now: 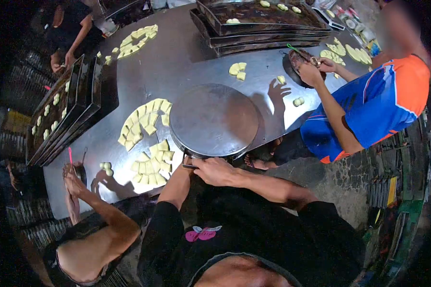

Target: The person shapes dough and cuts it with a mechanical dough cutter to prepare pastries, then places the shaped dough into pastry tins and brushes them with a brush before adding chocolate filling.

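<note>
In front of me a large round metal plate (214, 119) lies on a deep round base on the steel table. A small rectangular metal bracket (190, 162) juts from its near edge. My right hand (215, 171) is closed at this bracket, its fingers curled towards it. My left hand (183, 168) is at the bracket's left side, with its fingers mostly hidden. Cut pale-yellow dough pieces (151, 165) lie in a cluster left of the plate, and an arc of more dough pieces (138, 119) lies beyond them.
Stacked dark baking trays (268, 31) stand at the back, and more trays (57, 110) lean at left. A co-worker in a blue and orange shirt (368, 105) handles a dark round item at right. Another co-worker's hand (73, 182) is at lower left, near small dough balls (107, 168).
</note>
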Motion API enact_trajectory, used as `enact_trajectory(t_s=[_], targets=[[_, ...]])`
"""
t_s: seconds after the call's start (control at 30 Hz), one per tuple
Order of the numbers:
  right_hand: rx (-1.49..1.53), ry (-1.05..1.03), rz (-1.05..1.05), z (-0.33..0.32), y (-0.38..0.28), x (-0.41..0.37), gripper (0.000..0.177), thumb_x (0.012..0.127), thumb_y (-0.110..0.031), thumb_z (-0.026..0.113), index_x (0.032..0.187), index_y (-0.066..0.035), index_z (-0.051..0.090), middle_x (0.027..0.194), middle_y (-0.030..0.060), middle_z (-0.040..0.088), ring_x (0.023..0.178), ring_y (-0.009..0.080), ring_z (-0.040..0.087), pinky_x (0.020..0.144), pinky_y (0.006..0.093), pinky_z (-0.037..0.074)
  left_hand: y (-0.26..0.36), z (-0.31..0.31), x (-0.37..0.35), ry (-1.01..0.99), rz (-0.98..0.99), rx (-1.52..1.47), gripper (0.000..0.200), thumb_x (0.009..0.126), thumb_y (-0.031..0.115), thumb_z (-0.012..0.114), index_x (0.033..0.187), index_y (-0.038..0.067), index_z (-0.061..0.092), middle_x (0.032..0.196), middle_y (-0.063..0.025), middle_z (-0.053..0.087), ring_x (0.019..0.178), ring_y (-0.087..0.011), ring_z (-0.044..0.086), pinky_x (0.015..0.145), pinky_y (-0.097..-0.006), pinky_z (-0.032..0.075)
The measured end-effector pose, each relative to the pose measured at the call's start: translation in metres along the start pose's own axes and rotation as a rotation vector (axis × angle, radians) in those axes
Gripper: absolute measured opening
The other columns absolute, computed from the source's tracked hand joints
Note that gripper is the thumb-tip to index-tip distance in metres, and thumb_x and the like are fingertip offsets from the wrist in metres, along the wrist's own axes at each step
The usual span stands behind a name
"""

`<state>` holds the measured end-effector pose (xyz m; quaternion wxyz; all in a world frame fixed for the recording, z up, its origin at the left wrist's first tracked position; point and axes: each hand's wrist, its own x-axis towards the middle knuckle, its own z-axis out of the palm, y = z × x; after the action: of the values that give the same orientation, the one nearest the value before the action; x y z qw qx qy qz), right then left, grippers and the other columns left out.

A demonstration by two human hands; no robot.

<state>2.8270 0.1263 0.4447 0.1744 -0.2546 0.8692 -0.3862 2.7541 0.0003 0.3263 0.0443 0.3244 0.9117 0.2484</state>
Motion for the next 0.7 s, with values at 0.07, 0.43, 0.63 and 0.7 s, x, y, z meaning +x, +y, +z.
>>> enact_trajectory(t_s=[0.07, 0.43, 0.63, 0.7], targets=[[-0.011, 0.007, 0.0, -0.003, -0.013, 0.007, 0.028, 0.09, -0.019, 0.054, 0.106, 0.004, 0.051, 0.074, 0.026, 0.063, 0.071, 0.0457, 0.062, 0.064, 0.0524, 0.049, -0.004, -0.016, 0.008, -0.037, 0.056, 0.018, 0.039, 0.086, 0.026, 0.056, 0.119, 0.005, 0.057, 0.126, -0.0129, 0.053, 0.12, -0.0266, 0.046, 0.1, -0.0433, 0.038], [-0.046, 0.079, 0.07, -0.062, -0.065, 0.034, 0.028, 0.091, -0.027, 0.058, 0.098, -0.001, 0.054, 0.064, 0.0209, 0.06, 0.06, 0.0359, 0.064, 0.054, 0.0476, 0.049, -0.027, -0.048, 0.071, -0.139, 0.254, 0.015, 0.041, 0.088, 0.029, 0.052, 0.122, 0.007, 0.056, 0.126, -0.0149, 0.053, 0.118, -0.0301, 0.049, 0.099, -0.0495, 0.037], [-0.166, 0.28, 0.212, -0.187, -0.063, 0.064, 0.025, 0.086, -0.026, 0.065, 0.097, -0.004, 0.065, 0.064, 0.0065, 0.062, 0.054, 0.0123, 0.057, 0.048, 0.0265, 0.044, -0.036, -0.033, 0.132, -0.082, 0.188, 0.134, 0.043, 0.088, 0.03, 0.05, 0.123, 0.007, 0.056, 0.125, -0.0159, 0.054, 0.116, -0.0321, 0.05, 0.099, -0.0529, 0.036], [0.005, 0.301, 0.288, -0.215, -0.062, 0.071, 0.023, 0.088, -0.025, 0.064, 0.091, -0.002, 0.064, 0.061, 0.003, 0.057, 0.046, 0.0059, 0.049, 0.039, 0.0222, 0.035, -0.051, -0.004, 0.149, 0.133, 0.231, 0.34, 0.045, 0.093, 0.03, 0.043, 0.131, 0.008, 0.049, 0.132, -0.0165, 0.048, 0.122, -0.036, 0.044, 0.106, -0.0586, 0.023]])
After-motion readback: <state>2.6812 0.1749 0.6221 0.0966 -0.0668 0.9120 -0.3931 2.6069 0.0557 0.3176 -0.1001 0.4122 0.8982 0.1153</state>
